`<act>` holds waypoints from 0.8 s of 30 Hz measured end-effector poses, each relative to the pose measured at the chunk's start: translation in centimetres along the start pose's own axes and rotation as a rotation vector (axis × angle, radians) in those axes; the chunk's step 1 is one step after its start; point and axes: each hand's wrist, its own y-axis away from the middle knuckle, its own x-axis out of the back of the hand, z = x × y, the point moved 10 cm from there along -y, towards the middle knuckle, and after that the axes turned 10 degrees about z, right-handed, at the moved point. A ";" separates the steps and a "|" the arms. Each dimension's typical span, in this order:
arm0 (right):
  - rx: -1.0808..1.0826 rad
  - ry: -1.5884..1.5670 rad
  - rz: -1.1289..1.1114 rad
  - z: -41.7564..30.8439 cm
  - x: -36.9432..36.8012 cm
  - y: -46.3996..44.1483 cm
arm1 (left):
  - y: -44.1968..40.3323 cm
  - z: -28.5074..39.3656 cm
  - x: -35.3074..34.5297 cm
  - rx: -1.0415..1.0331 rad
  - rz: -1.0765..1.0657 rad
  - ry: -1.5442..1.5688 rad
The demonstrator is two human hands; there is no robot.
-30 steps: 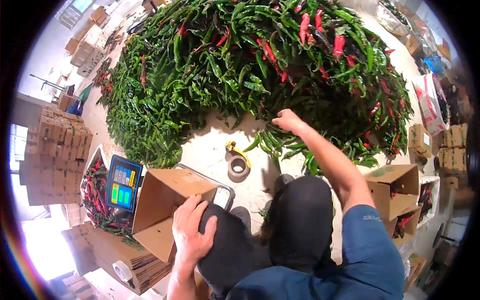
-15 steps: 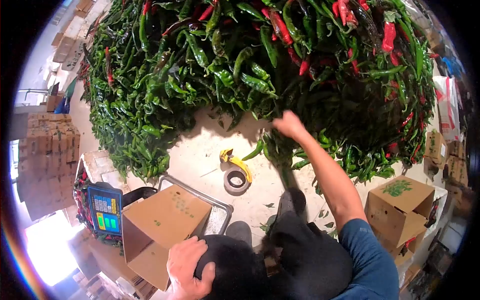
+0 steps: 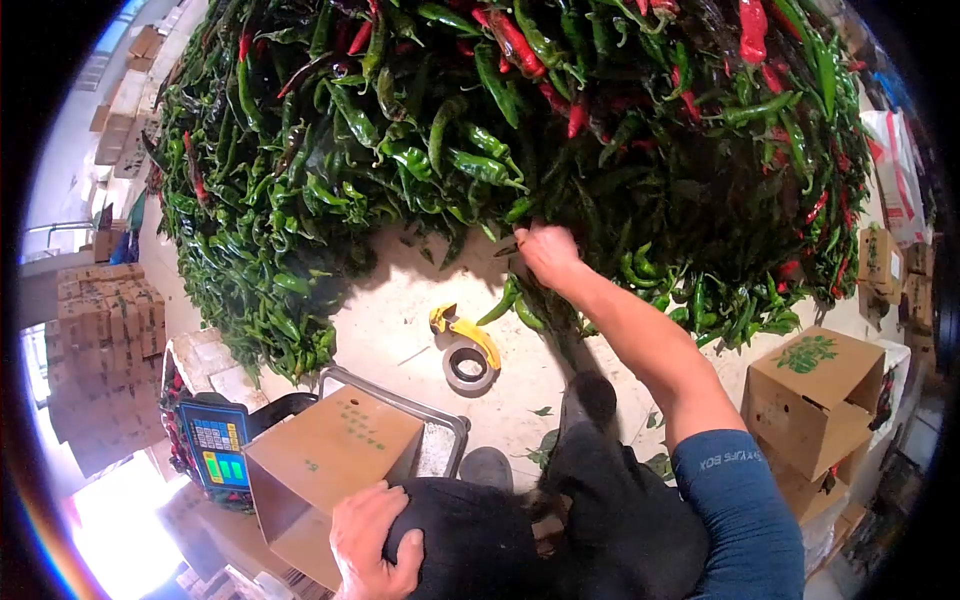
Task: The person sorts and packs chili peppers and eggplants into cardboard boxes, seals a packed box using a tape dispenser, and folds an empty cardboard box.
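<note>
A large heap of green and red chili peppers [image 3: 410, 160] fills the upper part of the view. My right hand [image 3: 548, 255] is at the heap's lower edge, its fingers closed and slightly blurred. What lies between those fingers is hidden. A few loose green peppers [image 3: 527, 315] lie just below this hand. My left hand [image 3: 375, 540] rests on my left knee [image 3: 460, 535] with thumb and fingers apart, holding nothing. Close by it stands an open cardboard box [image 3: 335, 440] on a metal-rimmed scale platform [image 3: 462, 430].
A yellow tape dispenser [image 3: 470, 330] with a tape roll [image 3: 470, 370] lies on the pale floor. The scale's lit display [image 3: 215, 445] stands left of the box. More cardboard boxes are at right [image 3: 810, 390] and stacked at far left [image 3: 105, 350].
My right hand has shifted slightly left and down in view, staying at the heap's edge. The view has tilted a little. My left hand stays on the knee.
</note>
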 end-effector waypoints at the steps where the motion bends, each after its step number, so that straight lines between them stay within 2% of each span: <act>1: -0.006 0.002 0.002 -0.1 0.2 -0.1 | 0.0 0.0 0.0 0.007 -0.003 -0.004; 5: -0.056 -0.007 0.067 0.5 1.5 2.0 | 0.7 -1.4 -0.3 0.126 0.043 -0.020; 7: -0.045 -0.044 0.128 0.8 2.7 5.0 | 0.2 -0.8 0.1 0.073 0.021 -0.007; 9: 0.082 0.001 0.108 0.8 1.9 8.9 | -0.1 -0.4 0.0 0.039 -0.005 0.012; 11: 0.090 -0.109 0.080 1.1 2.6 12.3 | -0.4 -0.4 -0.4 0.022 -0.021 0.029; 14: 0.006 -0.258 -0.018 1.2 3.7 16.9 | -0.9 -0.3 -0.8 0.038 -0.060 0.037; 17: -0.352 -0.346 -0.134 3.2 4.0 20.1 | -0.6 -1.3 -1.7 0.090 -0.086 -0.037; 19: -0.438 -0.315 -0.193 4.5 3.0 21.1 | -0.8 -1.1 -1.7 0.084 -0.095 -0.010; 21: -0.367 -0.219 -0.182 5.0 1.0 21.4 | -1.2 -0.9 -1.9 0.078 -0.114 0.000; 24: -0.392 -0.122 -0.013 4.1 1.6 19.5 | -1.3 -0.8 -2.7 0.081 -0.189 -0.021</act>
